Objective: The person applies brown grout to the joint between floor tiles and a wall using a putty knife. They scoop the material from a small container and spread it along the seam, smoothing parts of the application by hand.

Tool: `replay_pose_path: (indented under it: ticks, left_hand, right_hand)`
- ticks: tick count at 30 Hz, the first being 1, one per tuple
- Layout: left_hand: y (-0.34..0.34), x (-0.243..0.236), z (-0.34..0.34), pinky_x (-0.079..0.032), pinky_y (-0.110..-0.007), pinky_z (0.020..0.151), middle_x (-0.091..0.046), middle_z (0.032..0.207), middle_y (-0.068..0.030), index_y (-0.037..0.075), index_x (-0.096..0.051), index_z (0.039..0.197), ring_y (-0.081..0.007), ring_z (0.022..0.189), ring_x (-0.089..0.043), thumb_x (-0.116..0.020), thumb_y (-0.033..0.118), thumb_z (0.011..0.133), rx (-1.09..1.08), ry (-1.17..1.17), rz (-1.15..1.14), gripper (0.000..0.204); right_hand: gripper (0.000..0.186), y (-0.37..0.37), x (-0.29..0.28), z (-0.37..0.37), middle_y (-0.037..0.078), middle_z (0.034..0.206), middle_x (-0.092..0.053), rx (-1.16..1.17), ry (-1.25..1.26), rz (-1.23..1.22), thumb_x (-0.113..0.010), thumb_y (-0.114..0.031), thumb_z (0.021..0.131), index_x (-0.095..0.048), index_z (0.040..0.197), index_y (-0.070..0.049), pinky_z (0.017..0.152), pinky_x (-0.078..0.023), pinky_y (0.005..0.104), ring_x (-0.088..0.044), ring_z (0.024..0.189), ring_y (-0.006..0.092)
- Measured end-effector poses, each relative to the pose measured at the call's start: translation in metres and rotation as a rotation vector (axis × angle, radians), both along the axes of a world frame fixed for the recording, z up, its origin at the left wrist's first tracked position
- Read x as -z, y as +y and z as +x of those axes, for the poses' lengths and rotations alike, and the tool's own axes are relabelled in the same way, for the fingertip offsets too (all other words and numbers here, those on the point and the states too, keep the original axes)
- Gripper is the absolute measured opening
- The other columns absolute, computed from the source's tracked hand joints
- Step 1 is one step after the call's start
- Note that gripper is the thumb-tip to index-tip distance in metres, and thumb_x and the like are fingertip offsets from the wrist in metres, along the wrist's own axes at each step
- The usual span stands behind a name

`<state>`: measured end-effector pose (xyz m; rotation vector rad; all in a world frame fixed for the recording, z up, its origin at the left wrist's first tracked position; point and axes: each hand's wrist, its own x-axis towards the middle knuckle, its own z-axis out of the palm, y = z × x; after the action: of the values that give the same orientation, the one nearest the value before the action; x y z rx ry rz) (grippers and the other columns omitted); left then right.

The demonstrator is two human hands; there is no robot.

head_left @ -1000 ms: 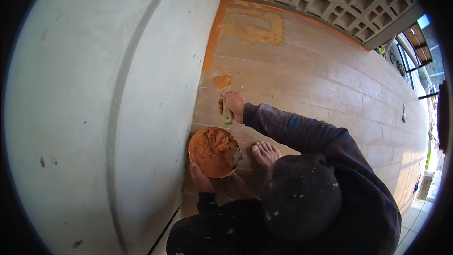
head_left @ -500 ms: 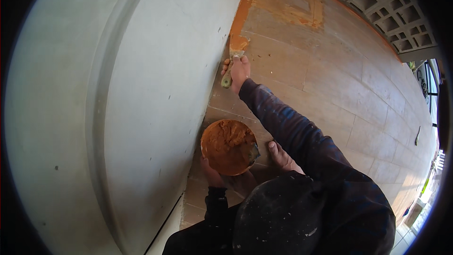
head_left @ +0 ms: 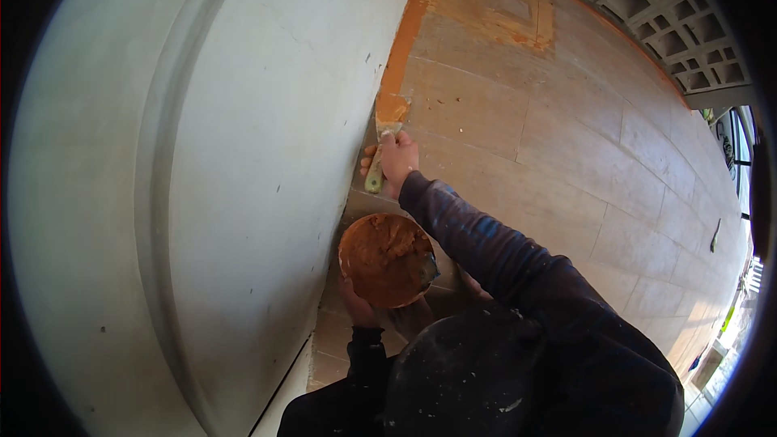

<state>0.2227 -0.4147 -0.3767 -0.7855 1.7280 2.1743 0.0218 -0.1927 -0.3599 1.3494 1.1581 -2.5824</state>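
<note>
My right hand (head_left: 399, 162) grips a putty knife (head_left: 374, 180) by its pale green handle. The blade lies against the floor beside the wall, at the near end of a strip of orange paste (head_left: 396, 65). Below it, my left hand (head_left: 357, 306) holds a round bucket (head_left: 392, 305) from its lower left side, with some fingers hidden. Thick orange-brown paste (head_left: 380, 252) coats the inside of the bucket. A greyish, smeared thing (head_left: 426, 269) sits at its right inner edge; its kind is unclear.
A pale wall (head_left: 259, 154) runs along the left, close to both hands. Tan floor tiles (head_left: 558, 146) spread to the right, smeared orange at the far end. Openwork blocks (head_left: 639, 0) stand at the far right. My black cap (head_left: 461, 372) covers the lower middle.
My right hand has drawn the putty knife nearer along the wall, and the orange strip now reaches further toward me. The bucket has shifted slightly left and down in view.
</note>
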Motion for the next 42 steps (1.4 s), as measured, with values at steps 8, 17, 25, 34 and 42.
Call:
replay_pose_path:
  ticks: [8,17,25,34,42]
  left_hand:
    - [0.008,-0.013,-0.002,-0.043,-0.038,0.105,-0.055,0.132,-0.0145,0.001,-0.047,0.136,-0.0258,0.123,-0.055,-0.035,0.026,0.103,0.01,0.01,0.023,0.043]
    - [0.009,-0.021,0.001,-0.044,-0.037,0.102,-0.055,0.129,-0.0132,0.001,-0.046,0.134,-0.0234,0.119,-0.055,-0.036,0.029,0.104,0.046,0.014,-0.02,0.042]
    - [0.019,-0.018,-0.012,-0.044,-0.036,0.101,-0.055,0.127,-0.0147,0.0,-0.046,0.133,-0.0236,0.117,-0.056,-0.036,0.03,0.105,0.04,0.039,0.013,0.043]
    - [0.034,-0.047,-0.058,-0.043,-0.034,0.105,-0.056,0.133,-0.017,-0.004,-0.046,0.139,-0.022,0.121,-0.055,-0.04,0.029,0.108,0.228,0.292,-0.131,0.046]
    - [0.049,-0.069,-0.074,-0.042,-0.033,0.107,-0.057,0.138,-0.0165,-0.004,-0.048,0.143,-0.0205,0.124,-0.056,-0.042,0.026,0.108,0.366,0.35,-0.22,0.047]
  right_hand:
    - [0.012,0.074,-0.013,-0.075,0.014,0.072,-0.059,0.29,0.2,0.084,-0.039,-0.013,0.103,-0.041,0.099,-0.002,0.043,-0.054,0.0401,-0.061,0.05,0.0249]
    - [0.013,0.043,-0.002,-0.067,0.016,0.08,-0.062,0.201,-0.043,0.024,-0.043,-0.015,0.1,-0.044,0.107,-0.004,0.047,-0.055,0.0409,-0.064,0.058,0.0265]
    - [0.015,0.013,-0.009,0.001,0.015,0.079,-0.063,0.001,-0.039,0.073,-0.044,-0.017,0.102,-0.046,0.108,-0.003,0.046,-0.054,0.0367,-0.062,0.057,0.0224]
    - [0.023,0.12,-0.088,0.139,0.007,0.081,-0.067,-0.765,0.204,0.525,-0.048,-0.022,0.105,-0.059,0.101,-0.002,0.052,-0.048,0.0265,-0.057,0.058,0.011]
    - [0.03,0.12,-0.097,0.216,0.011,0.081,-0.066,-1.266,0.48,1.468,-0.061,-0.017,0.088,-0.066,0.117,-0.009,0.062,-0.054,0.0377,-0.065,0.073,0.0285]
